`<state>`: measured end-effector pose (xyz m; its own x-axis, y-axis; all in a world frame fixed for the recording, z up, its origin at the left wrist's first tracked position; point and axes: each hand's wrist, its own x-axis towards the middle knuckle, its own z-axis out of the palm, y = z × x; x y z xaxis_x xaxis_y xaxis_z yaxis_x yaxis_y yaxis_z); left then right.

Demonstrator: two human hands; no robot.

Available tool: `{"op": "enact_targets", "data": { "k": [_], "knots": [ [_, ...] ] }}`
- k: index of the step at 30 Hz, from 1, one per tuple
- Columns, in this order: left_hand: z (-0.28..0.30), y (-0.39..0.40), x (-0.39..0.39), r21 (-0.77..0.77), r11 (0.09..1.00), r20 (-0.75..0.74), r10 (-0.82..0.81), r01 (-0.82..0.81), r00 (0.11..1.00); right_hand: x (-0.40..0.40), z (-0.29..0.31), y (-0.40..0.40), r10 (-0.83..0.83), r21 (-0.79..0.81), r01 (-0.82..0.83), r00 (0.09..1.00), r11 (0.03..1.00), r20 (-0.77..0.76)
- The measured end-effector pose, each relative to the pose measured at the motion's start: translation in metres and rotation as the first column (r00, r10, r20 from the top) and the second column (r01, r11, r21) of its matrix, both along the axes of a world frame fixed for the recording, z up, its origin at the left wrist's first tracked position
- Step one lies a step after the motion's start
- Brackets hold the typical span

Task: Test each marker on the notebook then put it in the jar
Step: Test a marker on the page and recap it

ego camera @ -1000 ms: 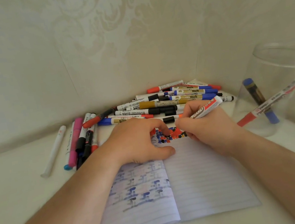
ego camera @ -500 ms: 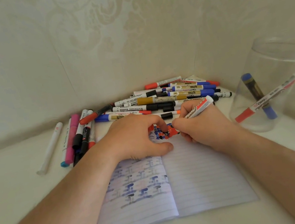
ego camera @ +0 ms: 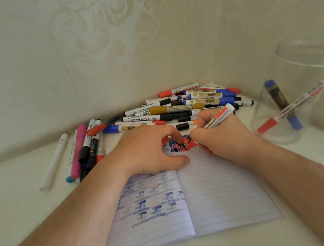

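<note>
Lined paper lay nearest me: the notebook [ego camera: 222, 194] was open flat on the pale table [ego camera: 21, 210], its left page showing blue and black marks. My left hand [ego camera: 148, 148] rested on that page near the spine, fingers loosely bent, thumb flat on the paper, holding nothing. Just beside it my right hand [ego camera: 224, 140] gripped a red-and-white marker [ego camera: 218, 118], fingers curled round its barrel, its tip down on the patch of red, blue and black dots [ego camera: 181, 144] at the top of the right page. Left of the notebook lay a small group of pens [ego camera: 84, 151], among them a pink one. Beyond my hands the pile of markers [ego camera: 186, 106] sat in the corner against the wall. Off to the right stood the clear jar [ego camera: 300, 86], with a red-capped marker [ego camera: 291, 108] and a blue-capped marker [ego camera: 282, 104] leaning crossed inside it.
</note>
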<state>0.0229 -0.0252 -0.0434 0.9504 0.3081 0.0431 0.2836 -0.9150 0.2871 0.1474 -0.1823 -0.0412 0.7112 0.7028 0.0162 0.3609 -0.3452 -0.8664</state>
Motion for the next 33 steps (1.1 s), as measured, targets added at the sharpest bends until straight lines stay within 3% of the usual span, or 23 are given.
{"op": "enact_targets", "data": {
  "k": [22, 24, 27, 30, 33],
  "knots": [
    [0.002, -0.003, -0.003, -0.025, 1.000, 0.019, 0.007, -0.006, 1.000, 0.003, 0.000, -0.001, 0.026, 0.030, -0.025, 0.999, 0.999, -0.044],
    [0.000, 0.000, -0.005, -0.124, 0.992, 0.042, 0.035, -0.029, 0.998, 0.005, -0.001, 0.000, 0.010, 0.089, -0.003, 0.998, 0.996, -0.069],
    [-0.003, 0.006, -0.008, -0.409, 0.913, 0.175, 0.066, 0.011, 0.982, 0.012, 0.003, -0.004, 0.071, 0.333, 0.003, 0.976, 0.943, -0.208],
    [-0.005, 0.010, -0.008, -0.398, 0.917, 0.267, 0.090, 0.025, 0.960, 0.013, 0.010, -0.009, 0.222, 0.510, -0.036, 0.925, 0.860, -0.309],
    [-0.007, 0.010, -0.005, -0.375, 0.927, 0.267, 0.076, 0.031, 0.961, 0.011, 0.013, -0.010, 0.230, 0.494, -0.028, 0.907, 0.869, -0.353]
  ]
}}
